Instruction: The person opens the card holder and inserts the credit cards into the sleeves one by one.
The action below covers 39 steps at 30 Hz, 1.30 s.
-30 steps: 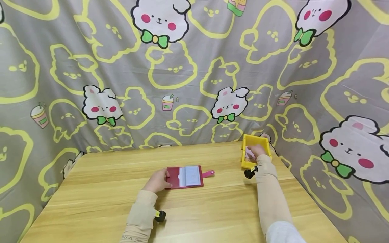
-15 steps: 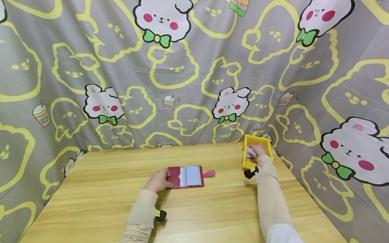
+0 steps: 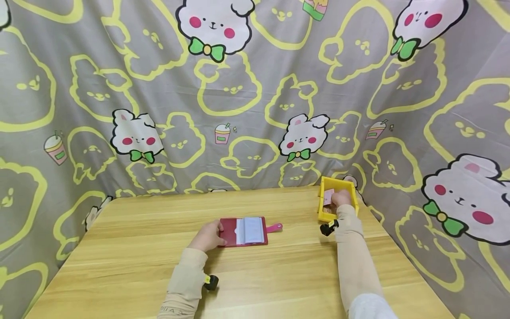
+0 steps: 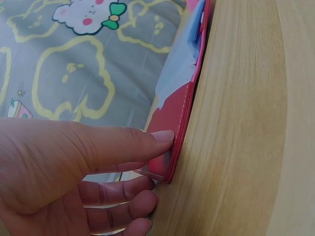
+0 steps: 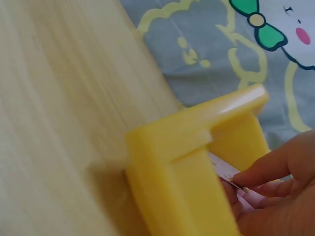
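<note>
A red card holder (image 3: 228,232) lies spread on the table, its clear plastic sleeves (image 3: 252,230) showing and its pink snap strap (image 3: 274,227) pointing right. My left hand (image 3: 206,238) pinches its left edge. In the left wrist view the thumb (image 4: 160,139) presses on the red cover, and the other fingers are curled beside and partly behind it. My right hand (image 3: 341,198) reaches into a yellow bin (image 3: 326,217) at the far right. Its thumb and fingers pinch a pale pink card (image 5: 222,168), partly hidden by the bin wall in the right wrist view.
The wooden table (image 3: 139,248) extends around the holder. A grey cartoon-print curtain (image 3: 239,97) hangs behind the table and along its right side, close to the bin. Something brownish lies low in the bin, too small to make out.
Inside the bin, my right hand has shifted slightly right, and the pink card now shows more plainly, tilted up. My left hand and the card holder have stayed put.
</note>
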Each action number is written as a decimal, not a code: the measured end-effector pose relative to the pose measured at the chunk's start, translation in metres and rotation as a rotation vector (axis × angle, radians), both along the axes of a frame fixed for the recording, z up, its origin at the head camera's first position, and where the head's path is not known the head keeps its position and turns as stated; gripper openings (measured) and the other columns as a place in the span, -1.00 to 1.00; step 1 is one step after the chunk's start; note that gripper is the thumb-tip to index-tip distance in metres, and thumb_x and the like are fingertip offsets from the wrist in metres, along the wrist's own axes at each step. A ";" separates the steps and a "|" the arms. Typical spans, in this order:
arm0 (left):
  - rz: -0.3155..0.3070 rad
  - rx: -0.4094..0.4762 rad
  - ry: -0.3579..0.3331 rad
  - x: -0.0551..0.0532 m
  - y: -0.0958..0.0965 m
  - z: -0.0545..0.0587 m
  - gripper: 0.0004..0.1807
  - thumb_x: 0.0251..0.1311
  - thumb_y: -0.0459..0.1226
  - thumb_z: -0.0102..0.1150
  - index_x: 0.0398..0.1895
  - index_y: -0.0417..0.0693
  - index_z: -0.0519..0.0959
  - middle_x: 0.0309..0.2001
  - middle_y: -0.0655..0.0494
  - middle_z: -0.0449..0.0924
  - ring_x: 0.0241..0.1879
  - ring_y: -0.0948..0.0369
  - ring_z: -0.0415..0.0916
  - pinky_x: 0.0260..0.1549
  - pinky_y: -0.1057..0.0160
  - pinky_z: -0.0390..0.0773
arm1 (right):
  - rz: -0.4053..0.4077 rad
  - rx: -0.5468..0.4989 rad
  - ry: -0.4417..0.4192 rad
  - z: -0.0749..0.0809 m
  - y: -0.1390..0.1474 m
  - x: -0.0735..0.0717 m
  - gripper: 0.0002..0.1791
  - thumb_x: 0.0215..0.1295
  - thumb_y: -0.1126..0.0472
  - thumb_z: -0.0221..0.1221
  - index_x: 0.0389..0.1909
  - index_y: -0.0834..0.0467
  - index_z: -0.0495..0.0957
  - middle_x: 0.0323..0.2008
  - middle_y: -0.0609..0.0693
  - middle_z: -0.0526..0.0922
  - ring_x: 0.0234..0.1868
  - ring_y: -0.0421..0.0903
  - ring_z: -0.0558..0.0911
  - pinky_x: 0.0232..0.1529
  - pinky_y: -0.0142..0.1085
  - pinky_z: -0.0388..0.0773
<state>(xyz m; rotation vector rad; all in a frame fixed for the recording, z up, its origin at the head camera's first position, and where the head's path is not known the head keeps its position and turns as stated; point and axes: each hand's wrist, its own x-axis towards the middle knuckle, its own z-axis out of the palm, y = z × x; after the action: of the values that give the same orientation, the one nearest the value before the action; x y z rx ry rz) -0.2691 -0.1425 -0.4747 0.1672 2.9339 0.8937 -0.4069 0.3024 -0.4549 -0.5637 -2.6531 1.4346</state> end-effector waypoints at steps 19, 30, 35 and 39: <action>0.004 0.007 -0.014 -0.003 -0.004 -0.001 -0.62 -0.07 -0.33 0.48 -0.25 -0.19 0.46 -0.38 -0.01 0.50 -0.33 0.11 0.40 -0.24 0.14 0.45 | 0.010 -0.308 0.158 0.069 -0.012 0.032 -0.29 0.17 0.57 -0.05 0.41 0.38 0.12 0.21 0.33 0.36 -0.15 -0.10 0.49 -0.29 -0.46 0.56; -0.003 0.013 -0.012 0.001 -0.003 0.001 -0.62 -0.08 -0.35 0.48 -0.25 -0.21 0.46 -0.31 -0.07 0.57 -0.30 0.09 0.44 -0.20 0.09 0.49 | 0.229 -0.489 0.137 0.052 -0.069 0.055 -0.27 0.16 0.61 -0.04 0.42 0.40 0.08 -0.08 0.19 0.42 -0.32 -0.23 0.53 -0.27 -0.50 0.58; -0.001 0.019 -0.017 0.002 -0.003 0.001 -0.63 -0.07 -0.35 0.48 -0.26 -0.20 0.46 -0.30 -0.07 0.57 -0.30 0.10 0.43 -0.21 0.10 0.48 | 0.331 -0.487 0.100 0.035 -0.101 0.060 -0.22 0.11 0.65 0.00 0.42 0.37 0.06 -0.22 0.09 0.42 -0.33 -0.19 0.52 -0.16 -0.34 0.65; -0.004 0.022 -0.015 0.000 -0.003 0.001 -0.63 -0.06 -0.34 0.47 -0.25 -0.20 0.47 -0.30 -0.07 0.57 -0.30 0.10 0.43 -0.21 0.11 0.48 | 0.398 -0.468 0.070 0.023 -0.126 0.065 -0.13 0.04 0.65 0.04 0.44 0.36 0.01 -0.33 0.04 0.42 -0.39 -0.18 0.51 -0.23 -0.35 0.64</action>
<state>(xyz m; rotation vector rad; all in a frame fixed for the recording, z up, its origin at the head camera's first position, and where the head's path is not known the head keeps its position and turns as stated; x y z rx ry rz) -0.2687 -0.1454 -0.4740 0.1673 2.9093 0.9231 -0.3414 0.1760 -0.4320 0.0069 -2.4670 2.1617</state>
